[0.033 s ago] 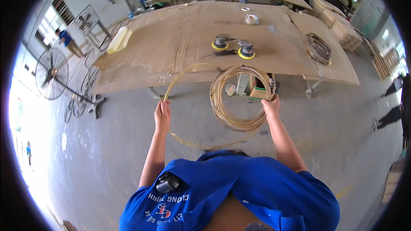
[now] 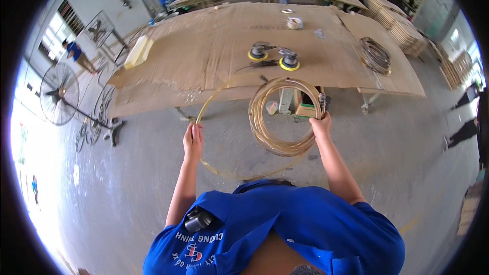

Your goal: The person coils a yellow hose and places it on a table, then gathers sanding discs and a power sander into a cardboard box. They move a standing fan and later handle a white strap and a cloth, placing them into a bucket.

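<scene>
Amber hose in two hands, set out left to right about one cardboard-covered worktop [image 2: 204, 51]. Fan [image 2: 61, 93]: round, caged, on a stand, left of the worktop. Co-worker [image 2: 76, 53]: blue top, upright, beyond the fan and left of the worktop. Cables [image 2: 106, 103]: loose, on the floor just off the worktop's left end. Sheet [image 2: 140, 51]: pale yellow, lying on the worktop's left end. Left hand [image 2: 192, 142]: in front of the worktop's near edge, left of its middle; grip clamped on the loop. Loop [image 2: 206, 104]: single amber strand, bowed out from the coil, before the worktop's near edge. Sanders [image 2: 289, 60]: two, yellow-rimmed discs, side by side on the worktop near its middle, a dark cord beside them. Coil [image 2: 256, 117]: amber hose in many turns, held up in front of the worktop's near edge, about its middle. Tub [image 2: 294, 23]: whitish, toward the worktop's far edge. Box [image 2: 304, 113]: brown and green, low beneath the worktop's near edge, partly behind the coil. Right hand [image 2: 321, 126]: before the worktop's near edge, right of its middle; grip clamped on the coil's right side. Second coil [image 2: 376, 56]: brown, lying on the worktop's right end. Boards [image 2: 392, 25]: stacked, beyond the worktop's far right corner.
</scene>
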`<action>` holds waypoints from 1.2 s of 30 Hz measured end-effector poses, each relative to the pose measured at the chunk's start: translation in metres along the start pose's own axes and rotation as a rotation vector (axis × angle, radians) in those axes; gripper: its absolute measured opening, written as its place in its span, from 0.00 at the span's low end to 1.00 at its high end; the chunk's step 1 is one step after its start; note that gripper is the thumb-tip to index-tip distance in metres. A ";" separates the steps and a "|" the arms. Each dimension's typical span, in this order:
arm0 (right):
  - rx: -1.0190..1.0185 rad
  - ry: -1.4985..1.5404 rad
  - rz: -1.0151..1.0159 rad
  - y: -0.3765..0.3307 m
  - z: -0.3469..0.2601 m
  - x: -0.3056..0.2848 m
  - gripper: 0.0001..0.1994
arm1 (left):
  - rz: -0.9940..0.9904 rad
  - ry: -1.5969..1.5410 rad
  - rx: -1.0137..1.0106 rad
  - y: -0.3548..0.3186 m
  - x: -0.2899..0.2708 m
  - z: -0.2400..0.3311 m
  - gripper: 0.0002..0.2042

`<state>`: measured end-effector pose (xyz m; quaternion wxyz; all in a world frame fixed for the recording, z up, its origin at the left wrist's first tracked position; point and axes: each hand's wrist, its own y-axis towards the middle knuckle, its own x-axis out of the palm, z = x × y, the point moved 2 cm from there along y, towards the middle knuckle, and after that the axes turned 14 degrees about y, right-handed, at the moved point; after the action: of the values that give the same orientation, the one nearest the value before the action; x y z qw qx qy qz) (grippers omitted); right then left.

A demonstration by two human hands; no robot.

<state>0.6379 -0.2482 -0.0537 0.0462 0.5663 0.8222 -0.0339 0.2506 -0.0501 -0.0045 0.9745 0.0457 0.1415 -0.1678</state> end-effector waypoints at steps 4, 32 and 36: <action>0.084 -0.132 0.084 0.006 -0.005 -0.008 0.21 | -0.123 -0.056 0.009 -0.011 -0.004 0.025 0.13; -0.597 -0.564 -0.425 -0.141 -0.095 -0.003 0.23 | -1.436 0.187 0.483 -0.015 0.086 0.154 0.18; -0.722 -0.637 -0.680 -0.157 -0.094 0.007 0.21 | -1.196 0.380 0.761 0.001 0.147 0.157 0.17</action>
<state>0.4851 -0.2872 0.0391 0.4674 0.1812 0.8627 0.0667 0.4247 -0.1169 0.1028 0.5917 0.3240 0.2406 -0.6978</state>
